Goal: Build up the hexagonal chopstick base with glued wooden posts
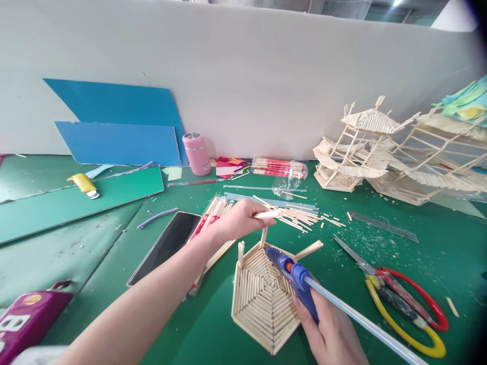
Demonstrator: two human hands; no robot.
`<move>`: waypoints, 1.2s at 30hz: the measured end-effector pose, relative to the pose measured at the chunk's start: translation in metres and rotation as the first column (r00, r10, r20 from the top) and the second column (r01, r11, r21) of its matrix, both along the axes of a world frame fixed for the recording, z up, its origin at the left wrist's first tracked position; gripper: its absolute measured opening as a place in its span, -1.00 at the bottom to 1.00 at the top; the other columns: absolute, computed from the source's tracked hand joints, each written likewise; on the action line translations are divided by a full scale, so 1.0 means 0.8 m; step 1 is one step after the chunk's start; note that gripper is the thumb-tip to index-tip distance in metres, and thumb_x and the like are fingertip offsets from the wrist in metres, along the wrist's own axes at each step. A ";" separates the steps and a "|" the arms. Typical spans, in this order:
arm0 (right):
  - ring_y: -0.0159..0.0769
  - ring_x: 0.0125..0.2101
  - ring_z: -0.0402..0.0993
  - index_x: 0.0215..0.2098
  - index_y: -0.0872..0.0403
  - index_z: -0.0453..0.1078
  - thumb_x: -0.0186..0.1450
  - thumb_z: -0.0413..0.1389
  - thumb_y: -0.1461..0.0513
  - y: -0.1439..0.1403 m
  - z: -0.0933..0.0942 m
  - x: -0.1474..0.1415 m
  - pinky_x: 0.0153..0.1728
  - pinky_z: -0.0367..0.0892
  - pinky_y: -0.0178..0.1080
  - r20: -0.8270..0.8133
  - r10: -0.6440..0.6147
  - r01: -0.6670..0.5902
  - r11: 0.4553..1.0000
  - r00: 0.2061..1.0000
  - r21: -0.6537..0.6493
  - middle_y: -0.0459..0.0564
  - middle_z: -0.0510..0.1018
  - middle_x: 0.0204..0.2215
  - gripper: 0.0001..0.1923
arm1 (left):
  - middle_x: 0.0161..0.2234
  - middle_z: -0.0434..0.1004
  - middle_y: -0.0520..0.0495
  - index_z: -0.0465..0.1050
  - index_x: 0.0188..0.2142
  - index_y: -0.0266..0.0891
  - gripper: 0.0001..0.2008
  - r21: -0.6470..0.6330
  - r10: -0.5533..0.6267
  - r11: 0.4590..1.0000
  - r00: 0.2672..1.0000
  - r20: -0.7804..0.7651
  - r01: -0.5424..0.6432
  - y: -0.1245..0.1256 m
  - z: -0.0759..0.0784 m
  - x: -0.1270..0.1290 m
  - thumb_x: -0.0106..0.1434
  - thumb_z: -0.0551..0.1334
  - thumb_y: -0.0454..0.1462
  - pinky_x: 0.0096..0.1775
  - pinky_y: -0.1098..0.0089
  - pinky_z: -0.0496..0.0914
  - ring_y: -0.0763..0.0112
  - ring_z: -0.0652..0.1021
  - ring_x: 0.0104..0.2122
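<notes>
My right hand (329,327) is wrapped round a blue hot glue gun (300,279), and a long clear glue stick (361,319) runs out of its back. Below the nozzle lies a hexagonal panel of wooden sticks (262,304), with short posts standing at some corners. Pinched between the fingers of my left hand (243,220) is a short piece made of pale wooden sticks (268,215), held above the panel's far edge. Loose cut wooden sticks (299,218) are scattered just beyond that hand.
Scissors (399,299) with red and yellow handles lie at right, near a clear ruler (384,225). Stick pagoda models (350,152) stand behind. A phone (165,248), a pink canister (197,154), a yellow cutter (83,185) and blue boards (122,142) are leftward.
</notes>
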State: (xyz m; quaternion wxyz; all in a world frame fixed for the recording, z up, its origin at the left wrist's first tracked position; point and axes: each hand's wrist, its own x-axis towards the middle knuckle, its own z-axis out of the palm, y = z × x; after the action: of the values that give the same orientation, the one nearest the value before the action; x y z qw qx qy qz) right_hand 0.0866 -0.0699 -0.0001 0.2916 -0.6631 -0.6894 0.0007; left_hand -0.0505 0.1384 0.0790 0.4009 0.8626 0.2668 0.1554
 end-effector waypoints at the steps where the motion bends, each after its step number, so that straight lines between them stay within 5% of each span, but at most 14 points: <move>1: -0.19 -0.22 0.48 0.08 0.18 0.04 0.27 -0.09 0.20 -0.001 -0.001 0.001 -0.30 0.43 -0.31 0.002 0.004 -0.004 1.000 1.000 -0.005 0.22 0.48 -0.18 -0.58 | -0.57 0.37 0.01 0.39 -0.54 -0.34 -0.75 0.000 -0.001 1.000 1.000 0.000 0.001 0.000 0.000 0.000 0.12 0.13 -0.19 -0.54 0.49 0.13 0.54 0.30 -0.55; 36: -0.17 -0.18 0.46 0.00 0.16 0.10 0.29 -0.13 0.21 0.005 0.001 -0.009 -0.31 0.44 -0.29 0.007 -0.016 0.016 0.996 1.000 -0.085 0.19 0.51 -0.24 -0.67 | -0.53 0.42 -0.03 0.45 -0.47 -0.37 -0.74 0.013 0.005 1.000 1.000 -0.009 -0.005 -0.001 -0.001 -0.002 0.12 0.14 -0.18 -0.52 0.48 0.15 0.52 0.34 -0.53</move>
State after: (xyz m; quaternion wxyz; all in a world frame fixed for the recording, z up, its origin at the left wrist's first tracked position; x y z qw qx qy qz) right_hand 0.0793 -0.0660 0.0009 0.2609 -0.6804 -0.6843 0.0257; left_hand -0.0522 0.1376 0.0782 0.3935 0.8652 0.2699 0.1542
